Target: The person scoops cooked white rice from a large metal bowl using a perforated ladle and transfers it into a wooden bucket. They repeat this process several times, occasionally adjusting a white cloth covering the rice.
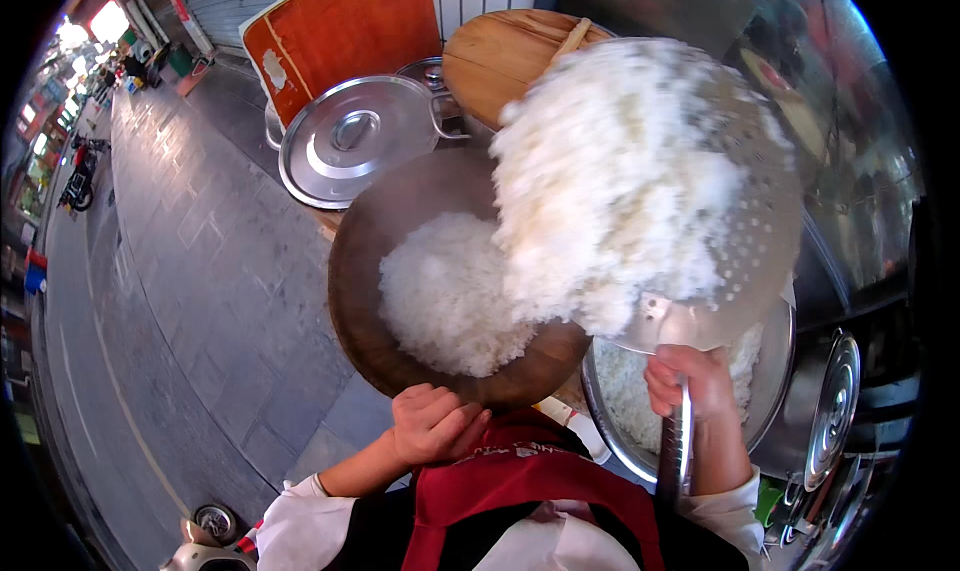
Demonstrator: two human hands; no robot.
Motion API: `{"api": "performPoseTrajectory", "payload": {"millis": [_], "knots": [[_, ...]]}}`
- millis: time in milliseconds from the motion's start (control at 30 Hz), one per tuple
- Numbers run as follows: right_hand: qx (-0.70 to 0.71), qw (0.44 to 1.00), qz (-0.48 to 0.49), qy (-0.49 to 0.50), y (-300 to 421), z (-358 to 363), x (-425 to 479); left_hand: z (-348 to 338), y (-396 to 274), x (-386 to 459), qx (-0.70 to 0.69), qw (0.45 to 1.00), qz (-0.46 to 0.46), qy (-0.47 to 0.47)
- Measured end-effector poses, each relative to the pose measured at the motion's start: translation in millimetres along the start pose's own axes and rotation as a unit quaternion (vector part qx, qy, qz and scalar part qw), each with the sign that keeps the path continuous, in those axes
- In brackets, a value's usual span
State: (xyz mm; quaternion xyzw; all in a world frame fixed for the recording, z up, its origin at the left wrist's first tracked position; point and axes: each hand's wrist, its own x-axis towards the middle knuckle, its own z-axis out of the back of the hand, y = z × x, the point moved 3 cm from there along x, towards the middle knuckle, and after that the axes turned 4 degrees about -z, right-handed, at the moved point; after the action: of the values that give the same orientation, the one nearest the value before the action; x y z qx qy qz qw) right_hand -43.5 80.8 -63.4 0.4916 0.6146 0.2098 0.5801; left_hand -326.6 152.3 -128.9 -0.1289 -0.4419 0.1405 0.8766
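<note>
My right hand (694, 383) grips the long handle of a big perforated metal skimmer (757, 218). A heaped mass of white rice (615, 188), blurred by motion, lies on the skimmer, which is tilted over the right side of a brown wooden tub (360, 301). More cooked rice (450, 293) sits in a mound inside that tub, under faint steam. At the tub's near rim, the fingers of my left hand (439, 425) are curled over the edge. Beneath the skimmer and my right forearm, a metal basin (776, 376) also contains rice; part of it is hidden.
Behind the tub stand a lidded metal pot (356, 140), an orange-brown board (352, 38) and a round wooden lid (495, 57). Shiny metal panels (840, 158) rise at right, above another metal lid (834, 410). Paved ground (247, 308) stretches left; a vehicle (214, 533) shows at lower left.
</note>
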Motion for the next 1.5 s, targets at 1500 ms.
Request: {"api": "performPoseTrajectory", "payload": {"millis": [1500], "knots": [[0.094,0.896,0.121,-0.417,-50.5,185.5,-158.7,-211.9,-113.6,110.2,-0.329,0.850,-0.027,0.410]]}}
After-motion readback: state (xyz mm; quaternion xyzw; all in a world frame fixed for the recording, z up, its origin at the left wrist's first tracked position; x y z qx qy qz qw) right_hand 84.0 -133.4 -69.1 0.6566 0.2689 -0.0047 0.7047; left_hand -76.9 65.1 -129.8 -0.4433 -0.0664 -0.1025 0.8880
